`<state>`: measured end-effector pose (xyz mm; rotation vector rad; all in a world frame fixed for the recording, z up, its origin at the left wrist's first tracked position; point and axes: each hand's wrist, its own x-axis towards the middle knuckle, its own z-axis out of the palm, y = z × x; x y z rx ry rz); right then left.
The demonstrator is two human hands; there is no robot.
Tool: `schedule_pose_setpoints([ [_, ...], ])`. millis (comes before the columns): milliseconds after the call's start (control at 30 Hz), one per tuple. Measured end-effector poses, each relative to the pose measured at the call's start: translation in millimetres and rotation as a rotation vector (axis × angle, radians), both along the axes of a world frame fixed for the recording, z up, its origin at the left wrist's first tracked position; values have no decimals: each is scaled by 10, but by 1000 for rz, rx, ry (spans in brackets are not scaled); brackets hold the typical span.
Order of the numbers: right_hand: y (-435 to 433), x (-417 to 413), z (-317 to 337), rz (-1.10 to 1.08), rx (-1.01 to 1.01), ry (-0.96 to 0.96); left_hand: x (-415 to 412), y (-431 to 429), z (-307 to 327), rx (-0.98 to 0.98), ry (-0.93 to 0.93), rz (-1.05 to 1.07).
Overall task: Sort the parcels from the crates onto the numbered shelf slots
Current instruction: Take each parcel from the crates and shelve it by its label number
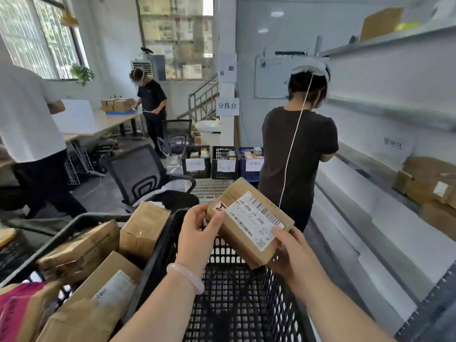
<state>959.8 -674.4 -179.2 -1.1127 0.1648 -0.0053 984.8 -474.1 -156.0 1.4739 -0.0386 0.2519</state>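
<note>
Parcel (pixel 249 225): a brown carton held tilted in the air over the black crate (pixel 237 297), with its white label (pixel 255 219) facing up.
Hidden: the parcel's underside and whatever fingers lie beneath it; both forearms are cut off by the bottom edge.
Hard to read: the label's large print shows J4-J06, but the small print is too blurred. The shelf (pixel 370 218) on the right is smeared, so its markings cannot be made out.
Left hand (pixel 197 233): grips the parcel's left end, with its fingers (pixel 215 224) curled against the near edge just beside a small sticker (pixel 219 208).
Right hand (pixel 291 255): holds the near right corner, thumb pressed on the label's end; the other fingers are probably wrapped underneath.
Second crate (pixel 61 233): just left of the black one, packed with other brown parcels and partly cut off.
</note>
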Motion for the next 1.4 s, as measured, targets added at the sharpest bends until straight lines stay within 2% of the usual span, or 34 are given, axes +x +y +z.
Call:
schedule_pose_setpoints([
  [67, -91, -89, 11, -80, 89, -29, -78, -219, 38, 8, -3, -35],
  [167, -269, -243, 20, -197, 103, -86, -214, -686, 48, 0, -64, -239],
  [400, -982, -929, 114, -501, -311, -16, -320, -1649, 13, 63, -133, -461],
  [533, -1474, -1438, 164, -621, -354, -57, -642, -2137, 15, 71, -135, -583],
  [667, -1841, -1977, 222, -726, -478, -96, -1106, -2601, 43, 110, -241, -680],
  [800, -2148, -2634, 274, -780, -521, -72, -1711, -3028, 105, 111, -337, -799],
  [1033, -2644, -3934, 351, -917, -621, -69, -2775, -3805, 120, 257, -485, -964],
  [1233, -3074, -4801, 290, -921, -848, 27, -3471, -4394, -18, 211, -398, -1037],
  [1400, -3396, -5163, 218, -908, -1097, 158, -3690, -4745, -232, 161, -339, -1060],
])
